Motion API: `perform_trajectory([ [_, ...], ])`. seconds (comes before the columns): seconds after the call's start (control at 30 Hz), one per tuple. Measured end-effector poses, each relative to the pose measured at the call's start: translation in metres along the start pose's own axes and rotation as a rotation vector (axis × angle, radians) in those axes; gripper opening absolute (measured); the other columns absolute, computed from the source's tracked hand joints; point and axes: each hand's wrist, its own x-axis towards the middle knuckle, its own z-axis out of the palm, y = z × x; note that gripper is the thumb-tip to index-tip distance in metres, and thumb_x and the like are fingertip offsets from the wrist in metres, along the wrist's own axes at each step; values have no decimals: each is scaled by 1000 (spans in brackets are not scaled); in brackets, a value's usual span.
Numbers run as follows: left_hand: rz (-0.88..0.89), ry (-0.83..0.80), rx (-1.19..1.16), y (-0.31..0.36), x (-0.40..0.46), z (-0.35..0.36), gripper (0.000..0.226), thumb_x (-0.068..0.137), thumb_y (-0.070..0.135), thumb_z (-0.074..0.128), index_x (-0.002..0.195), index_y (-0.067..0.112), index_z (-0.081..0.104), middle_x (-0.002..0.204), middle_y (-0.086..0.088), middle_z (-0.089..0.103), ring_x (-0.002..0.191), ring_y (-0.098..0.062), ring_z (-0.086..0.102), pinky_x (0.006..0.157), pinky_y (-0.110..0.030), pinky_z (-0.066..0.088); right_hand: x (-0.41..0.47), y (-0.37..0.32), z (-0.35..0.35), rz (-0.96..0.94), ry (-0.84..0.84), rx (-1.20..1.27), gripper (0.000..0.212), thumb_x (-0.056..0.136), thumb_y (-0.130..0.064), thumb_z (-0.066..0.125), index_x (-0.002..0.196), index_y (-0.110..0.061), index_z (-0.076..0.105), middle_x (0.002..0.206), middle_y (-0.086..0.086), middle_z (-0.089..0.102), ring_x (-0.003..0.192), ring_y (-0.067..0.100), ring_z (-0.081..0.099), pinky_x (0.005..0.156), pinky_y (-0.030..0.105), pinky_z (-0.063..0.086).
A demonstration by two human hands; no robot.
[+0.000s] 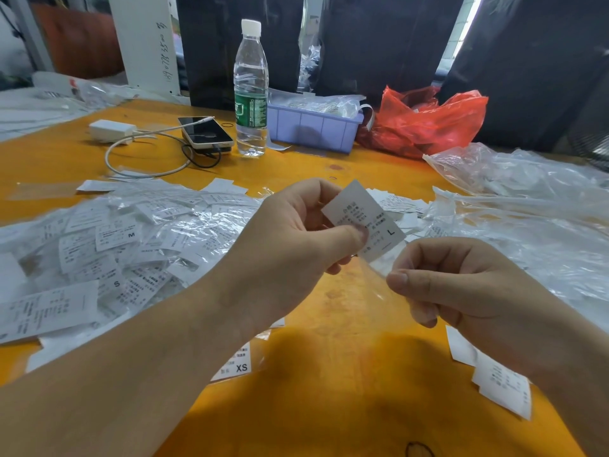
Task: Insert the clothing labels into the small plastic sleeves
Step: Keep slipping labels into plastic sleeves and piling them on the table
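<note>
Label insertion, size L, over yellow tabletop (329, 374).
White printed paper clothing label marked L (364, 221) pinched between thumb and fingers of left hand (293, 239); lower end at mouth of small clear plastic sleeve (384, 278), pinched by right hand (461, 285). How far it has entered cannot be told. Risks: corner catching sleeve edge and creasing; film mouth closing under too tight a pinch.

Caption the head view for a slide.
Left hand slips an L label into a clear sleeve pinched by right hand.
</note>
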Motion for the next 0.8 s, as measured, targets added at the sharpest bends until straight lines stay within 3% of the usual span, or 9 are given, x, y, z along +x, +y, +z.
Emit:
perform_trajectory([
  [0.13, -12, -52, 7, -2, 0, 0, 14, 71, 17, 67, 83, 11, 68, 69, 3, 70, 55, -5, 58, 58, -22, 53, 0, 0, 0, 1, 9, 15, 11, 68, -22, 73, 64, -12, 69, 56, 7, 49, 47, 12, 45, 47, 22, 41],
  [0.33, -8, -109, 43, -1, -1, 0, 7, 72, 13, 66, 78, 16, 66, 68, 5, 68, 56, -4, 58, 52, -17, 48, 0, 1, -2, -2, 27, 72, 23, 59, -32, 77, 61, -12, 65, 67, 16, 50, 49, 12, 45, 48, 20, 43],
  [0.5, 8, -114, 109, -2, -2, 0, 19, 84, -3, 65, 78, 15, 64, 65, 11, 67, 56, -1, 57, 51, -12, 44, 1, 1, -4, -10, 62, 146, 13, 62, -13, 77, 64, -12, 64, 78, 20, 66, 59, 21, 61, 53, 26, 51],
  [0.63, -26, -116, 187, -3, -2, 0, 9, 75, 16, 71, 79, 17, 63, 66, 4, 66, 57, -8, 55, 51, -21, 46, 1, 3, -3, -49, 143, 139, 12, 65, -10, 73, 73, -19, 68, 76, 18, 68, 57, 22, 60, 51, 27, 51],
  [0.8, -124, -166, 231, -5, -2, 2, 26, 66, 24, 66, 88, 37, 61, 80, 9, 70, 63, -18, 59, 60, -41, 55, 0, 3, -5, -115, 212, 33, 24, 63, -14, 84, 82, -25, 74, 72, 11, 69, 57, 20, 61, 52, 24, 51],
])
